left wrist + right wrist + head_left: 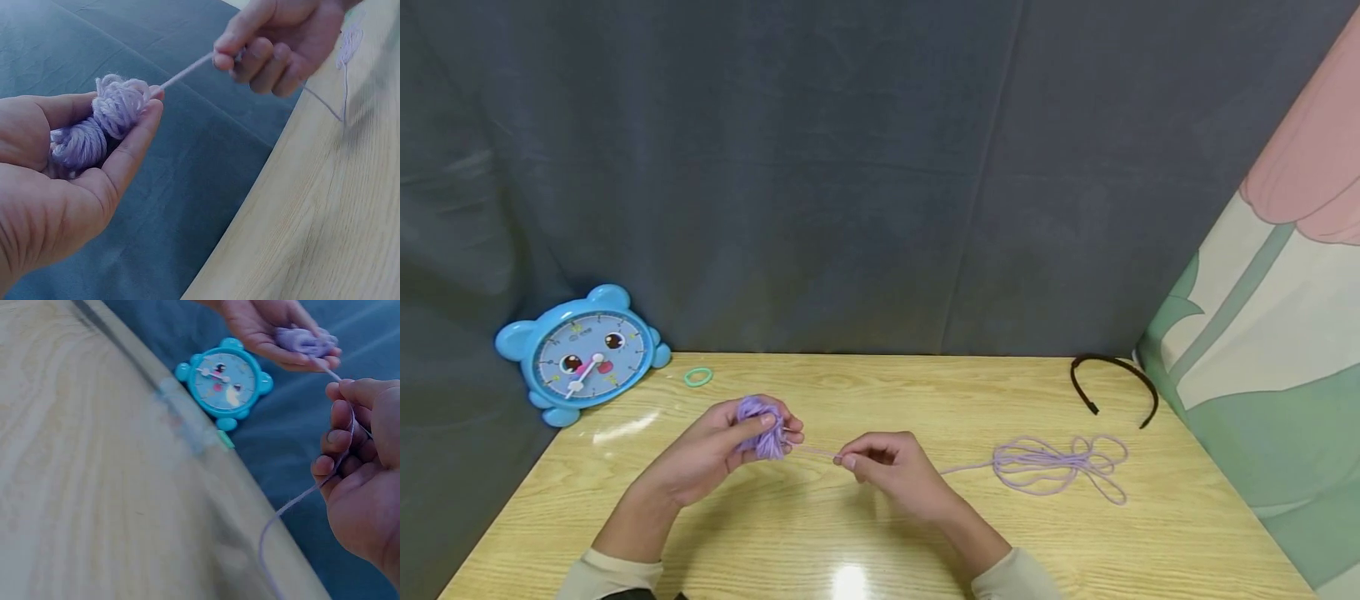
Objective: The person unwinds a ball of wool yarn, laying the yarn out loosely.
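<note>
A small bundle of purple yarn point(762, 429) lies in my left hand point(711, 446), held between thumb and fingers above the table. In the left wrist view the yarn bundle point(119, 106) shows two wound lumps, one looser and loopy. A single strand runs taut from it to my right hand point(898, 475), whose thumb and index finger pinch it. Past the right hand the strand point(294, 501) hangs slack in the right wrist view. It leads on to a loose heap of looped yarn point(1037, 465) on the table at the right.
A blue animal-shaped clock point(591, 358) leans at the back left, beside a small green ring point(697, 377). At the back right lies a black headband point(1116, 367). A dark curtain point(820, 183) hangs behind the wooden table point(820, 533), and a patterned cloth point(1292, 375) hangs on the right.
</note>
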Demonstrator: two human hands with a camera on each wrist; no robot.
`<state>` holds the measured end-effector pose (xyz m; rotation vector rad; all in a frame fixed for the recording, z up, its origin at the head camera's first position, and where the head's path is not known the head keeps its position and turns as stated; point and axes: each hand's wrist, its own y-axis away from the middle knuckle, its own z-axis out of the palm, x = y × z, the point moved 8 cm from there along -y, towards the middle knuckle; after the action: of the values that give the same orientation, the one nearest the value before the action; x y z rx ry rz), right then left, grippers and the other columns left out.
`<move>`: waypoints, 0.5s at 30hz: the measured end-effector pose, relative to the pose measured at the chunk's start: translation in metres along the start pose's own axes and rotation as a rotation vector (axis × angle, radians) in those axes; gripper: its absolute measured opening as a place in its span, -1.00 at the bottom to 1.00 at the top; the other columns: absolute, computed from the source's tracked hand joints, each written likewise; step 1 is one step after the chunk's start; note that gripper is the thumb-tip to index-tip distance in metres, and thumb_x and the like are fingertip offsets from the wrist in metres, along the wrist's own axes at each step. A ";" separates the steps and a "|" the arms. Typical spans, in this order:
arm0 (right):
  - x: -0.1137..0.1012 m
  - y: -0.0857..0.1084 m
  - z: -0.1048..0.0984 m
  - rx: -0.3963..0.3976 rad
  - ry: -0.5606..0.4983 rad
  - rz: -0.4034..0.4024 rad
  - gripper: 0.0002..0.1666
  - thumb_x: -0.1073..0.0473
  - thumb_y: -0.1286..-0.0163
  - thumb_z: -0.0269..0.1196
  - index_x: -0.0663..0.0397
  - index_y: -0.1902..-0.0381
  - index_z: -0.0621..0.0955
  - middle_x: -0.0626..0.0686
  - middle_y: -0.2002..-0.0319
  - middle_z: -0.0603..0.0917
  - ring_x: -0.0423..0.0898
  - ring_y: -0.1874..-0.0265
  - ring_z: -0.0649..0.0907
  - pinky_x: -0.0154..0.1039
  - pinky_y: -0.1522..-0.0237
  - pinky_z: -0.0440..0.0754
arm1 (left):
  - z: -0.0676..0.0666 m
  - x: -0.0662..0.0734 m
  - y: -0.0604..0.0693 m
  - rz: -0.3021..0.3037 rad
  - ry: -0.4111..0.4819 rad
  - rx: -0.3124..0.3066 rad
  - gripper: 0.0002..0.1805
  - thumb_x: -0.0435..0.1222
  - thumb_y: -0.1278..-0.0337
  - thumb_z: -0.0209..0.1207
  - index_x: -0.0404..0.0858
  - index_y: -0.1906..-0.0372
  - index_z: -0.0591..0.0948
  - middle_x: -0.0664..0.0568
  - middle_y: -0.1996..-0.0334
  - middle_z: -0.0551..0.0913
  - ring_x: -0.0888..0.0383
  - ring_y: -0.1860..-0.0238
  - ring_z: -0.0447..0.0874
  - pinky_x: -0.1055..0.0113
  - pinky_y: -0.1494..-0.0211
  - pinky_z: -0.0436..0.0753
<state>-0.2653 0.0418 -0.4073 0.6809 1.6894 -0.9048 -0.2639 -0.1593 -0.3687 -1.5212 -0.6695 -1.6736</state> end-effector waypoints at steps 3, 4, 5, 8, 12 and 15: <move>-0.008 0.002 -0.015 0.035 0.020 -0.013 -0.75 0.21 -0.53 0.24 0.30 0.05 0.73 -0.13 0.39 0.63 -0.32 0.48 0.46 -0.41 0.43 0.44 | 0.000 0.000 0.000 -0.004 -0.021 0.005 -0.76 -0.36 -0.63 -0.07 -0.22 -0.05 0.61 0.06 -0.01 0.78 0.17 -0.07 0.78 0.29 -0.18 0.73; -0.010 0.002 -0.020 0.052 0.030 -0.016 -0.76 0.21 -0.53 0.24 0.29 0.06 0.73 -0.13 0.40 0.62 -0.32 0.47 0.47 -0.39 0.43 0.46 | -0.001 0.000 0.000 -0.006 -0.027 0.007 -0.76 -0.36 -0.63 -0.07 -0.23 -0.05 0.61 0.06 -0.01 0.78 0.17 -0.07 0.79 0.29 -0.17 0.73; -0.013 0.003 -0.025 0.071 0.040 -0.019 -0.76 0.21 -0.53 0.25 0.28 0.06 0.73 -0.13 0.39 0.62 -0.32 0.46 0.48 -0.37 0.41 0.50 | -0.001 0.000 0.000 -0.006 -0.031 0.009 -0.77 -0.36 -0.62 -0.06 -0.23 -0.05 0.61 0.06 -0.01 0.79 0.16 -0.06 0.79 0.30 -0.16 0.74; -0.020 0.005 -0.039 0.120 0.054 -0.030 -0.77 0.21 -0.53 0.24 0.27 0.06 0.73 -0.16 0.33 0.69 -0.31 0.39 0.55 -0.32 0.30 0.64 | -0.001 0.000 0.000 -0.003 -0.032 0.007 -0.78 -0.37 -0.62 -0.05 -0.26 -0.06 0.60 0.05 0.00 0.80 0.15 -0.04 0.80 0.31 -0.14 0.75; -0.027 0.008 -0.054 0.163 0.056 -0.038 -0.76 0.21 -0.54 0.23 0.27 0.04 0.72 -0.20 0.30 0.71 -0.31 0.34 0.57 -0.25 0.17 0.71 | -0.001 -0.001 0.000 -0.005 -0.046 0.000 -0.79 -0.37 -0.61 -0.04 -0.28 -0.06 0.58 0.06 0.03 0.80 0.17 0.00 0.81 0.32 -0.12 0.75; -0.031 0.010 -0.064 0.195 0.063 -0.046 -0.76 0.21 -0.54 0.23 0.28 0.03 0.71 -0.19 0.39 0.63 -0.30 0.38 0.53 -0.26 0.20 0.68 | -0.001 -0.001 0.000 -0.012 -0.065 0.001 -0.80 -0.36 -0.62 -0.04 -0.29 -0.07 0.57 0.07 0.05 0.79 0.17 0.02 0.80 0.33 -0.11 0.75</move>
<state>-0.2822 0.1000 -0.3700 0.8106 1.6923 -1.1012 -0.2643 -0.1595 -0.3700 -1.5796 -0.7145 -1.6386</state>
